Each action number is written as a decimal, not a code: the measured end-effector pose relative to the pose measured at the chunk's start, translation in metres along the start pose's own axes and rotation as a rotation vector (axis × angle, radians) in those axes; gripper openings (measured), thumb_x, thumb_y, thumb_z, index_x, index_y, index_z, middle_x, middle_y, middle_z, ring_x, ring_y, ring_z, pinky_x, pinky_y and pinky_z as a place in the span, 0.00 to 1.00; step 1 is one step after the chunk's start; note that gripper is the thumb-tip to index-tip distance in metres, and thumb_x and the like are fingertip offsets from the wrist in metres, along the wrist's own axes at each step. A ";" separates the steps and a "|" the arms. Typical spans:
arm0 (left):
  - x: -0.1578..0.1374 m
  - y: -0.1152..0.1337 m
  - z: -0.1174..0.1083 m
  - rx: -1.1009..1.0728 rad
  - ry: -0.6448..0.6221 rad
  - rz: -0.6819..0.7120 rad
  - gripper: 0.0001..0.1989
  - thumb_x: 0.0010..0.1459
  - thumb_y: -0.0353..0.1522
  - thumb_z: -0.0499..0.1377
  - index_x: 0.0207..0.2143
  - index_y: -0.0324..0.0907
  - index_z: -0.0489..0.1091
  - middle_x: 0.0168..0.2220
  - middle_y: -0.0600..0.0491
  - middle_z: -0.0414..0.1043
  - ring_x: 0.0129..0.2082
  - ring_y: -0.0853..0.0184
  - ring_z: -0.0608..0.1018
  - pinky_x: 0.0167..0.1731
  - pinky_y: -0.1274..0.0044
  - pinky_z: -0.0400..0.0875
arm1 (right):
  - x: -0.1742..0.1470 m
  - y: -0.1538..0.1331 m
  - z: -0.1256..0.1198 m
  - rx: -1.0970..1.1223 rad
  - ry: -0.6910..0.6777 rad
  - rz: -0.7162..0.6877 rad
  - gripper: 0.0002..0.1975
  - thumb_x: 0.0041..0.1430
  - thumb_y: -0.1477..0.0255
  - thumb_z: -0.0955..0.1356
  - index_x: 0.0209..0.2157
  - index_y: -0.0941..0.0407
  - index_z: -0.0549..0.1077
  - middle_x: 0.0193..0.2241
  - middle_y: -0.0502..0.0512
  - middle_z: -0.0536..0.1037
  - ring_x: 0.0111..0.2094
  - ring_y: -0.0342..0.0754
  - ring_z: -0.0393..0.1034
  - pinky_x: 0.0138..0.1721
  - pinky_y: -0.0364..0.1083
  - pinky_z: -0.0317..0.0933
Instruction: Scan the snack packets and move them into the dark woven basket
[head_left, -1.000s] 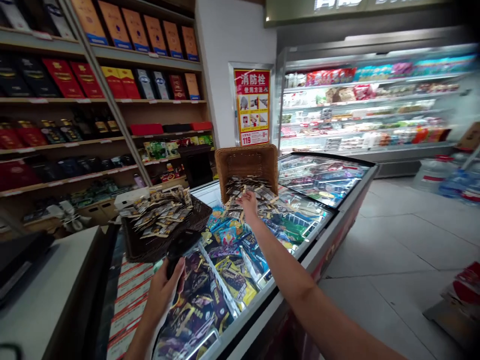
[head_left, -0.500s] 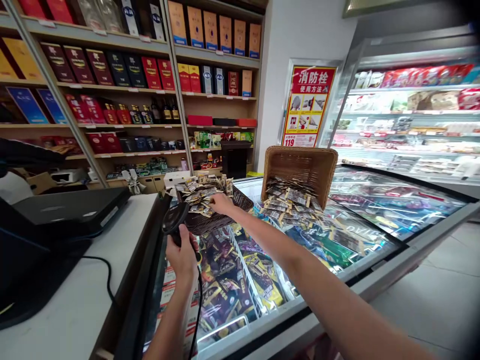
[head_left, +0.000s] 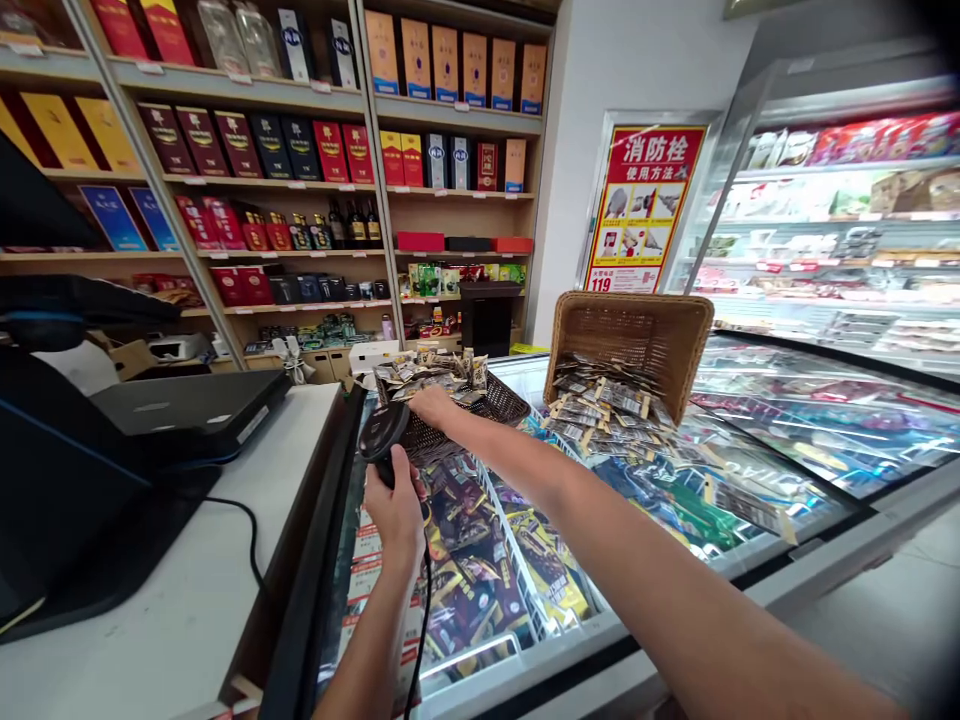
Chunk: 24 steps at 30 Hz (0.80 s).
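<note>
My left hand (head_left: 395,500) is wrapped round the handle of a black barcode scanner (head_left: 384,430), its cable hanging down past my wrist. Beyond it, my right hand (head_left: 435,405) reaches into a dark wicker basket (head_left: 504,398) heaped with small snack packets (head_left: 421,370). The fingers of that hand look curled, but the scanner head partly covers them, and whatever they hold is hidden. To the right, a tan wicker basket (head_left: 634,325) lies tipped on its side, with more small packets (head_left: 607,410) spilling from its mouth onto the freezer glass.
Below my arms is a glass-topped chest freezer (head_left: 525,630) with bagged goods in wire dividers. A white counter (head_left: 169,560) carrying black checkout equipment (head_left: 195,410) stands at left. Shelves of boxed goods (head_left: 274,145) line the back; a lit display fridge (head_left: 847,220) stands at right.
The view has swung a little left, so the surroundings sit further right. My right hand has moved left among the packets, nearer the scanner. My left hand still holds the scanner.
</note>
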<state>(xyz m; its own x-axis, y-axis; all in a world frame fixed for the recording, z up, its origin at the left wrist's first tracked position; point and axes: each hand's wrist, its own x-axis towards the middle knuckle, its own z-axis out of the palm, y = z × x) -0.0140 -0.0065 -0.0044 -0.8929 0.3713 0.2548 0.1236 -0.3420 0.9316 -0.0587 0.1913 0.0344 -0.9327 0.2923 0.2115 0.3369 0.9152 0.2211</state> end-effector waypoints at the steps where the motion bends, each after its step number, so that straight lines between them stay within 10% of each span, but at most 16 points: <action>1: 0.000 -0.001 0.000 -0.005 -0.002 -0.006 0.29 0.56 0.62 0.64 0.32 0.46 0.64 0.20 0.63 0.66 0.15 0.72 0.68 0.15 0.79 0.61 | -0.005 0.005 -0.003 0.027 0.022 0.061 0.14 0.66 0.81 0.66 0.46 0.61 0.83 0.44 0.71 0.86 0.48 0.57 0.82 0.48 0.49 0.72; 12: -0.007 0.003 0.012 -0.071 -0.096 -0.085 0.32 0.49 0.62 0.69 0.32 0.46 0.64 0.20 0.63 0.67 0.15 0.73 0.67 0.15 0.80 0.60 | -0.172 0.084 0.006 0.938 0.881 0.418 0.09 0.60 0.74 0.64 0.32 0.53 0.77 0.35 0.54 0.82 0.36 0.48 0.76 0.41 0.45 0.70; 24: -0.030 0.019 0.013 0.102 -0.782 -0.379 0.32 0.47 0.58 0.74 0.33 0.43 0.66 0.25 0.60 0.71 0.15 0.77 0.66 0.16 0.81 0.58 | -0.237 0.125 0.047 1.727 1.092 0.481 0.06 0.46 0.68 0.71 0.27 0.53 0.72 0.32 0.52 0.80 0.33 0.47 0.72 0.31 0.43 0.61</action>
<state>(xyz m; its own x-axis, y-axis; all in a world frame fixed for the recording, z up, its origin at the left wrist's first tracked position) 0.0205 -0.0129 0.0092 -0.3331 0.9429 -0.0063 -0.0497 -0.0109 0.9987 0.1984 0.2490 -0.0326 -0.1747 0.8744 0.4527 -0.5633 0.2883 -0.7743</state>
